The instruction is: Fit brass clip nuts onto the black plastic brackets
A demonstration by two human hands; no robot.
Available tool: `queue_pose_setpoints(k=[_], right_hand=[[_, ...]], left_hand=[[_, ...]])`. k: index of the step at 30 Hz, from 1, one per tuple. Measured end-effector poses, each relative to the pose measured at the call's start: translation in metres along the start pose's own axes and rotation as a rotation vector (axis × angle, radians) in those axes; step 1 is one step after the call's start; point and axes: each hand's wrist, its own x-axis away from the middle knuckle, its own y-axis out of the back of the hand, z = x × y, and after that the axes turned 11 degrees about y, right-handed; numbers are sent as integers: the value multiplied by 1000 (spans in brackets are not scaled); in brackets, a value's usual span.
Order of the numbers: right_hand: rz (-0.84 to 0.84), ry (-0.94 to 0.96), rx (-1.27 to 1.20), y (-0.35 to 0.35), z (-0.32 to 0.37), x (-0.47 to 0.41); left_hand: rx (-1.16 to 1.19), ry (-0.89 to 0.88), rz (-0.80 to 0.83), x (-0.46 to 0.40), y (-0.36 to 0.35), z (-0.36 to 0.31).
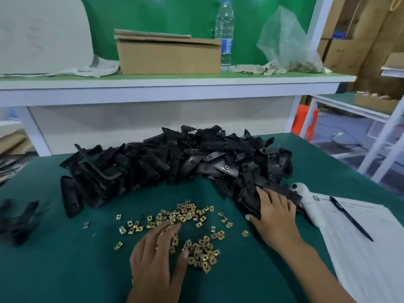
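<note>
A long heap of black plastic brackets curves across the green mat. In front of it lie several loose brass clip nuts, with a denser cluster nearer me. My left hand lies flat on the scattered nuts, fingers straight and spread, covering some of them. My right hand reaches onto the right end of the bracket heap, its fingers lying over a black bracket and its thumb at the bracket's near edge.
A white handheld device lies right of my right hand, beside a paper form with a black pen. More black brackets sit at the left edge. The shelf behind holds a cardboard box, a water bottle and a plastic bag.
</note>
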Motion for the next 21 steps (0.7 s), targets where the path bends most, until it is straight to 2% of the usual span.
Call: queue_pose_setpoints(k=[2, 5, 9, 12, 14, 16, 18, 19, 21], right_hand=[[-38, 44, -41, 7, -1, 0], [-158, 79, -139, 30, 5, 3], [-350, 165, -241, 60, 26, 9], [-389, 270, -350, 86, 44, 20], [-242, 341, -552, 105, 60, 30], [90, 425, -789, 112, 83, 38], [393, 445, -967, 104, 106, 43], [478, 433, -1008, 96, 116, 44], [480, 397, -982, 75, 125, 42]], left_hand=[[-84, -92, -66, 1, 0, 3], [-6, -113, -83, 3, 4, 12], [50, -83, -102, 5, 9, 13], [182, -8, -90, 11, 12, 9], [358, 44, -45, 15, 19, 5], [615, 85, 48, 16, 25, 0], [869, 171, 209, 14, 30, 0], [945, 238, 273, 13, 33, 1], [958, 352, 307, 9, 36, 2]])
